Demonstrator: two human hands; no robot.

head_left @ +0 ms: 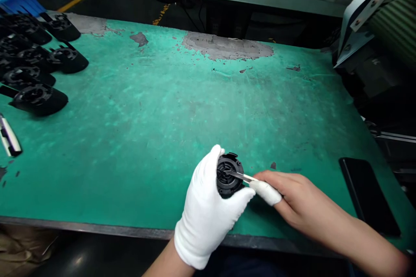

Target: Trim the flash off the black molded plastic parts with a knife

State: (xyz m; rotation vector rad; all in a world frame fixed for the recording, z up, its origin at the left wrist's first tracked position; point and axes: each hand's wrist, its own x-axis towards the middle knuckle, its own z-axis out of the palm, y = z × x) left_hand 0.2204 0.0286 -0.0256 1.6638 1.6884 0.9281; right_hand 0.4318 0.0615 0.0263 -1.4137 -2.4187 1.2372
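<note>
My left hand (204, 207), in a white glove, is closed around a round black plastic part (230, 184) with ribbed rings on its upper face. The part is held just above the front of the table. In my right hand (289, 192), bare except for a white cover on the thumb, is a knife (245, 177) with a thin blade and a pale handle. Its blade tip lies over the middle of the black part; whether it touches the plastic I cannot tell. My fingers hide most of the handle.
Several black cup-shaped parts (40, 97) stand at the left of the green table (182, 104). A white-and-black tool (10, 136) lies at the left edge. A black phone-like slab (368, 194) rests at the right. Behind it stands a machine (373, 17). A blue bin (22, 0) is at far left.
</note>
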